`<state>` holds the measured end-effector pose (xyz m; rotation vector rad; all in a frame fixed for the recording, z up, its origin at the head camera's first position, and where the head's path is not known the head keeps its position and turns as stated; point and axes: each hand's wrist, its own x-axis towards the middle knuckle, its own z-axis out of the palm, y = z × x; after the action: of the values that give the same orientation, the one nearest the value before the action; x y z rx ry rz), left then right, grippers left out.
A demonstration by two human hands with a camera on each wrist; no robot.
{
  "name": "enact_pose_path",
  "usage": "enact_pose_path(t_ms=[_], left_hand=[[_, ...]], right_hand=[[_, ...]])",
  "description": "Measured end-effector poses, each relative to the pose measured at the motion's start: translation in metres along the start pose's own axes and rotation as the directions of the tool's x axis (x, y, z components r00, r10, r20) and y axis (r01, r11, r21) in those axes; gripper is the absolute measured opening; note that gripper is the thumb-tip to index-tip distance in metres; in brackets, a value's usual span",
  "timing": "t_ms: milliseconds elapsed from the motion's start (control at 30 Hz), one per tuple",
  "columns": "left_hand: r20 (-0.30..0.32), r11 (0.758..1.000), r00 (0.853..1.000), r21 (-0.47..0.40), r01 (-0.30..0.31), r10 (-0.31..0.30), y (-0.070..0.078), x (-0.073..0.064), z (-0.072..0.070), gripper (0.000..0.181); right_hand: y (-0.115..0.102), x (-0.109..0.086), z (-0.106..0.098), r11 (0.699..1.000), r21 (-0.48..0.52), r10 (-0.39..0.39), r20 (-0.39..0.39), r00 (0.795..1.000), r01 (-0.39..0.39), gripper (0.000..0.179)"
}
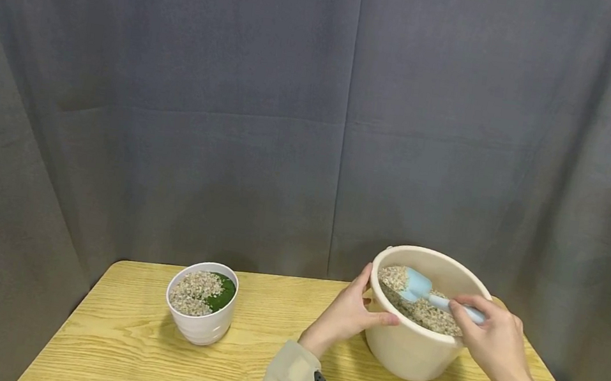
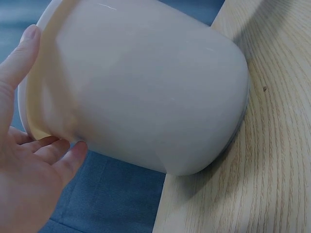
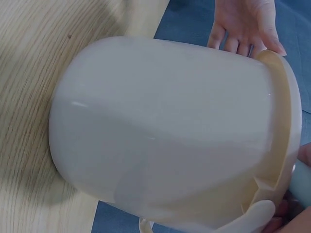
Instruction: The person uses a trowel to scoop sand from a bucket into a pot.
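Scoop [image 1: 417, 286] lies within the mouth of the cream bucket [image 1: 405, 358], at the right of the bench [image 1: 272, 315]; your right grip [image 1: 492, 334] pinches its pale handle between thumb and fingers. Long axis: from the handle end, near the bucket's right rim, across the opening to the blade at the left, rising slightly toward the far side; the blade points left, away from your right wrist. Pale gravel covers the tip end; probably a load riding on the blade, since a dark shadow falls beneath it, though contact with the gravel below cannot be settled. Holding the handle by its rear would leave the blade free inside the wall. Your left grip [image 1: 349, 312] is curved round the bucket's left rim, thumb and fingers set apart on the lip and outer wall, presumably to brace it against the scoop's push. The bucket's mouth looks tipped a little; lens slant may account for some of that. The white pot [image 1: 201, 330] stands upright, well apart on the left, gravel over most of its green filling, perhaps set there to leave your arms room.
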<state>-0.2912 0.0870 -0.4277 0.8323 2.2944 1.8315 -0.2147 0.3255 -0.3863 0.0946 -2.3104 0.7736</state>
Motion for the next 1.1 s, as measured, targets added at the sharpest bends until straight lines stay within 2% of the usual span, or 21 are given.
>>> enact_pose_path(t_ms=[233, 467, 700, 933, 1100], left_hand=[[0.009, 1.0, 1.0, 0.005, 0.012, -0.012, 0.0, 0.0, 0.001, 0.111], [0.007, 0.999, 0.999, 0.01, 0.044, -0.044, 0.004, -0.002, 0.001, 0.112], [0.011, 0.998, 0.998, 0.038, 0.059, -0.059, 0.005, -0.002, -0.001, 0.112], [0.01, 0.993, 0.996, 0.083, 0.086, -0.087, 0.009, -0.007, -0.008, 0.11], [-0.002, 0.989, 0.997, 0.123, 0.082, -0.083, 0.011, -0.01, -0.014, 0.109]], right_hand=[[0.001, -0.008, -0.005, 0.999, 0.034, 0.019, -0.075, 0.997, -0.016, 0.009], [0.004, -0.012, -0.007, 0.997, 0.066, 0.062, -0.17, 0.984, -0.051, 0.009], [0.006, -0.015, -0.008, 0.99, 0.107, 0.11, -0.192, 0.975, -0.09, 0.009], [-0.001, -0.014, -0.011, 0.992, 0.106, 0.095, -0.211, 0.973, -0.074, 0.009], [-0.004, -0.013, -0.012, 0.99, 0.119, 0.104, -0.213, 0.972, -0.079, 0.008]])
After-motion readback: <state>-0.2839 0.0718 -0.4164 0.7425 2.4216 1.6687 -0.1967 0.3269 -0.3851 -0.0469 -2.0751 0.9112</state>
